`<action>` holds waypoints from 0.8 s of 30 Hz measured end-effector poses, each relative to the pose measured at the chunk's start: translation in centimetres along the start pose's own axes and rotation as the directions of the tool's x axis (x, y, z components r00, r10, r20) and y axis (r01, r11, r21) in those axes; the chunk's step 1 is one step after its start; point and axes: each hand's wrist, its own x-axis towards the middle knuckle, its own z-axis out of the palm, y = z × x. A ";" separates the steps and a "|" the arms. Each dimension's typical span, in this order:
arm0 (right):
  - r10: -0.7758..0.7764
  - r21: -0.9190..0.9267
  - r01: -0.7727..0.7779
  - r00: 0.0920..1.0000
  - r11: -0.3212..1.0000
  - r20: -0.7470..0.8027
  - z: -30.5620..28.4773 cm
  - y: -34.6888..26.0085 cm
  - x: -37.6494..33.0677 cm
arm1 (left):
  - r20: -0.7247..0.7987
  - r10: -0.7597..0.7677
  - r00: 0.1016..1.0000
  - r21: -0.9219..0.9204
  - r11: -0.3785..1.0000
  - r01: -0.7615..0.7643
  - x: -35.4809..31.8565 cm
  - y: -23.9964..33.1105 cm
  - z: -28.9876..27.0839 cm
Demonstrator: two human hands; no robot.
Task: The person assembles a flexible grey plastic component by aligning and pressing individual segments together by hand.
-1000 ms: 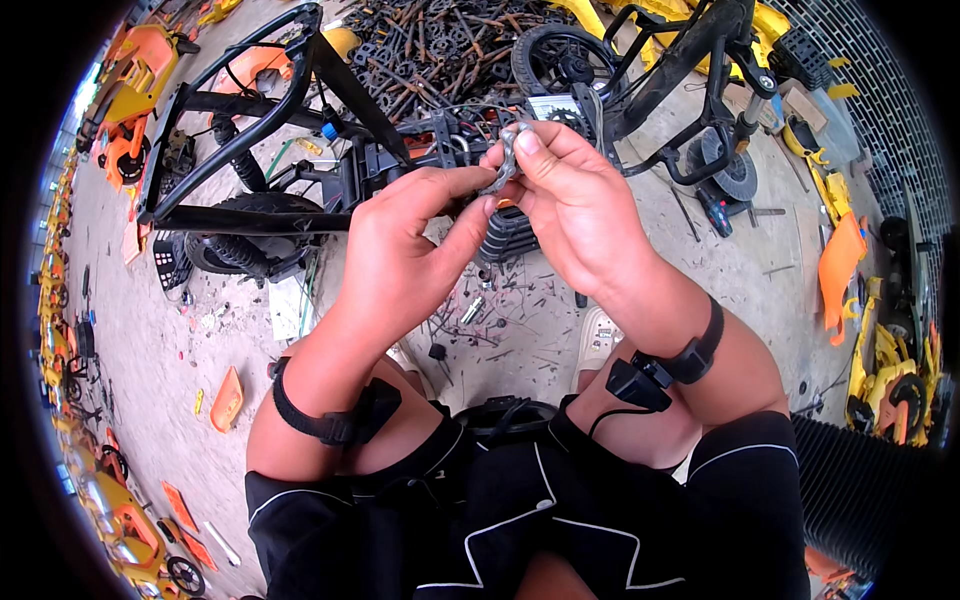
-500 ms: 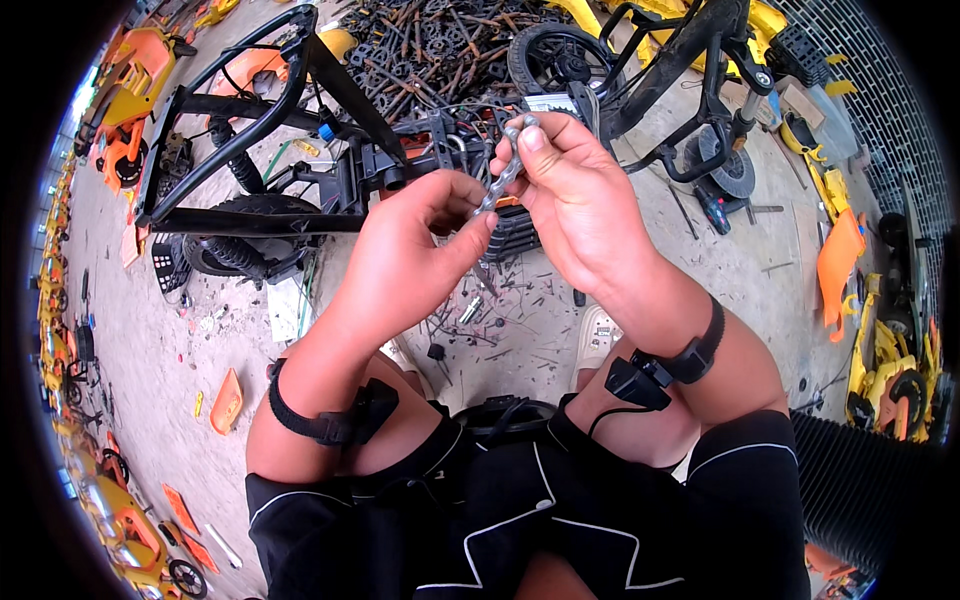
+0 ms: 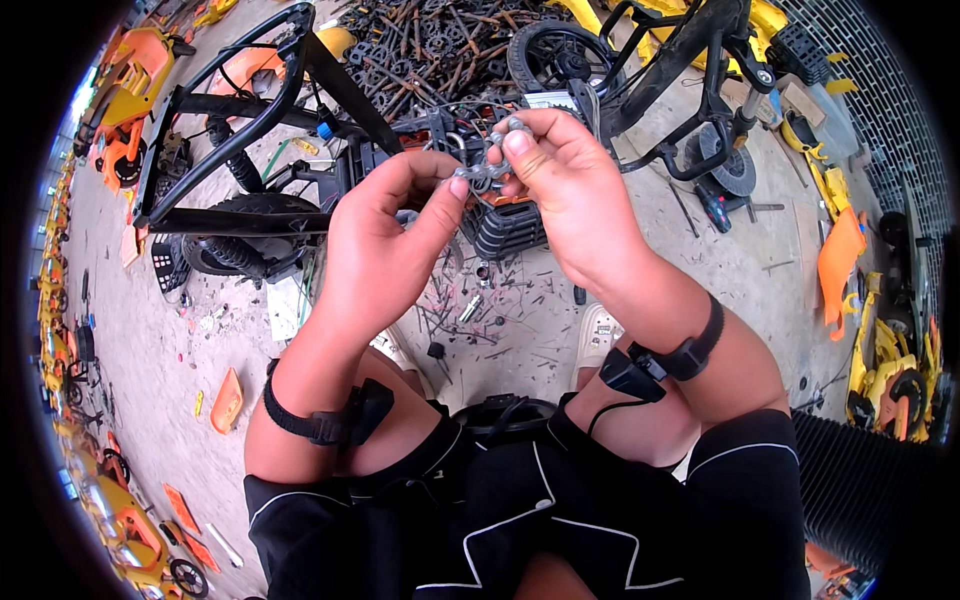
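Note:
A small grey metal part (image 3: 487, 160), short and knobbly, is held up between both hands in front of me. My left hand (image 3: 385, 240) pinches its lower left end with thumb and forefinger. My right hand (image 3: 565, 185) grips its upper right end, thumb on top. Both wrists wear black straps with small black units. Directly behind the hands lies a stripped black frame (image 3: 250, 110) with a black ribbed block (image 3: 510, 230) under the fingers.
A heap of dark metal scrap (image 3: 430, 50) lies at the top. A black wheel (image 3: 560, 55) and a black bike frame (image 3: 690, 60) stand to the right. Orange and yellow plastic shells (image 3: 840, 250) line both sides. Screws and bits (image 3: 470, 310) litter the concrete floor.
Both hands have lifted slightly and spread apart, so the grey part now shows between the fingertips instead of being covered by them.

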 end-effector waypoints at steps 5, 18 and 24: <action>-0.010 0.026 0.010 1.000 1.000 0.017 0.0 0.8 -0.1 | 0.006 -0.077 0.997 -0.179 0.981 0.077 0.2 0.4 -0.1; 0.045 0.035 -0.048 0.995 0.998 0.092 0.5 1.0 -0.3 | 0.047 -0.181 0.982 -0.370 0.910 0.185 0.6 -0.1 -1.0; 0.067 0.051 -0.075 0.986 0.996 0.154 0.4 0.9 -0.3 | 0.065 -0.190 0.980 -0.415 0.887 0.200 0.6 0.0 -1.5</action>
